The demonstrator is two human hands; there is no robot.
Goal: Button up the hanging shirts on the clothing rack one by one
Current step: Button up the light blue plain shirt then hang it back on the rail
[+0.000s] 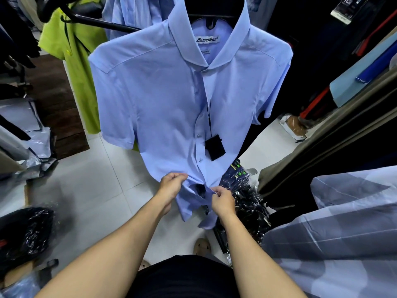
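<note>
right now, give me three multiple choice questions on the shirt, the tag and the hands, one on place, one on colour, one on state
1. Where does the black tag hang?
A. on the shirt's front, by the placket
B. on a sleeve
C. on the floor

2. What colour is the shirt being worked on?
A. lime green
B. light blue
C. white

3. What are the hands doing?
A. both hang idle
B. only one touches the shirt
C. both pinch the shirt's lower front

Answers:
1 A, the tag dangles on a black string down the middle of the front.
2 B, the shirt on the hanger is light blue; a lime green garment hangs behind it.
3 C, the left hand and right hand each grip an edge near the hem, where the front gapes open.
</note>
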